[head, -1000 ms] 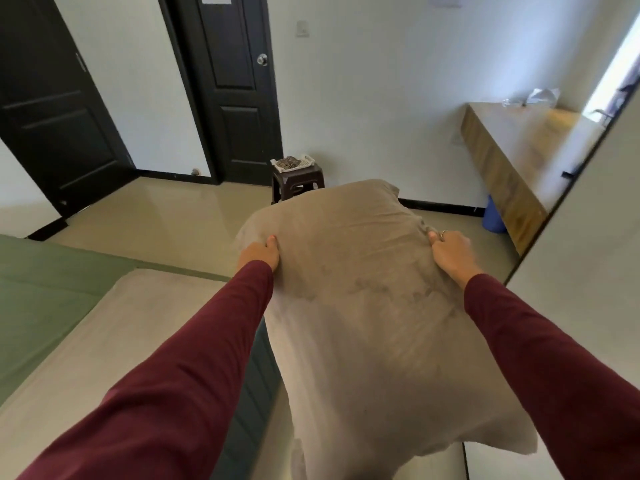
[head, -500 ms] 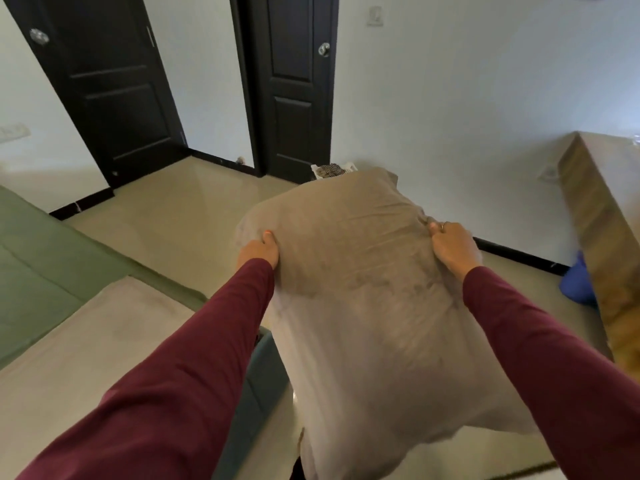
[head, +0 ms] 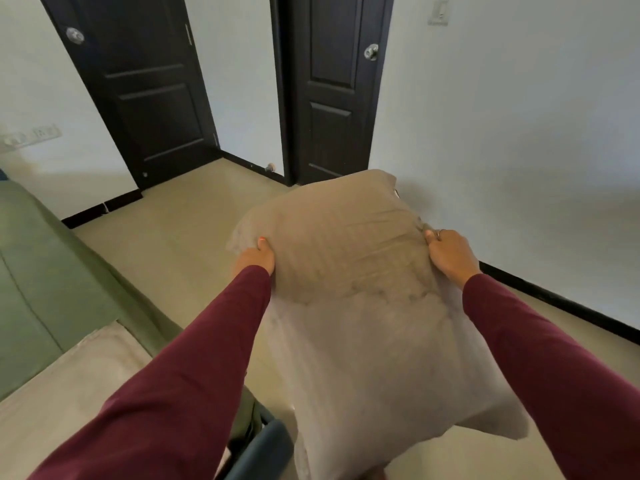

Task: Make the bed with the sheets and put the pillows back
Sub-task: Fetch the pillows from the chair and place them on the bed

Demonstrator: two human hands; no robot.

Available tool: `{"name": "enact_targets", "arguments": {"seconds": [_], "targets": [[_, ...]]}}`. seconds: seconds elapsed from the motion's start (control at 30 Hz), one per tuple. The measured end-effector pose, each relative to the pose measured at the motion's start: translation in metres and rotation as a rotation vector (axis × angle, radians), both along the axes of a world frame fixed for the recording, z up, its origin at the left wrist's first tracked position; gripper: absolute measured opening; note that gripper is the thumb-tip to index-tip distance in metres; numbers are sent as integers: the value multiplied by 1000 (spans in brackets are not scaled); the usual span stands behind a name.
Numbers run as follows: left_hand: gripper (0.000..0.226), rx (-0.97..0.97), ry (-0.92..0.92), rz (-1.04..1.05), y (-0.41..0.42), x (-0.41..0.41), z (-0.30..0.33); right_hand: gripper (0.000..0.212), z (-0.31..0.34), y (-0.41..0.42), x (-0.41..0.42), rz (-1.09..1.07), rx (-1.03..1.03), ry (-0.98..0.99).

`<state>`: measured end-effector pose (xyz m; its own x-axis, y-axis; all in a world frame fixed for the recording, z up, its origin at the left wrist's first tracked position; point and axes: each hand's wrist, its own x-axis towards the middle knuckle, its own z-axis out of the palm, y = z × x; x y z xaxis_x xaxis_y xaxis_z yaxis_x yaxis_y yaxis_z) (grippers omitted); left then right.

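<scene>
I hold a beige pillow (head: 349,306) out in front of me, above the floor beside the bed. My left hand (head: 256,259) grips its left edge, thumb on top. My right hand (head: 448,252), with a ring on one finger, grips its right edge. The bed lies at the lower left, covered by a green sheet (head: 45,271). A beige cloth or second pillow (head: 69,386) lies on the bed's near corner, under my left arm.
Two dark doors (head: 138,91) (head: 332,84) stand shut in the far white wall. Beige tiled floor (head: 180,230) stretches between the bed and the wall. A dark bed frame corner (head: 266,448) shows below the pillow.
The view has swung left: the wooden desk and the stool have left the frame and both doors show fully. The pillow stays held in both hands.
</scene>
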<state>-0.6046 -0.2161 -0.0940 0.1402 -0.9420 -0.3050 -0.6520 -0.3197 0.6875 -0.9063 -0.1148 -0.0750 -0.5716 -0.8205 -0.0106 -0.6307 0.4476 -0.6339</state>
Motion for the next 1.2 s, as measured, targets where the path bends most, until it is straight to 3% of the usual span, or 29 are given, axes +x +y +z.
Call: {"name": "enact_targets", "arguments": {"seconds": [0.33, 0.5, 0.9, 1.2], "targets": [[62, 6, -38, 204, -149, -58, 3, 46, -6, -215, -68, 182, 42, 15], [62, 3, 16, 361, -200, -54, -1, 44, 2, -318, -58, 318, 2, 89], [61, 93, -55, 805, -340, 102, -20, 38, -25, -554, 126, 656, 20, 27], [63, 151, -91, 918, -452, 235, -18, 38, -42, -706, 272, 781, 88, -13]]}}
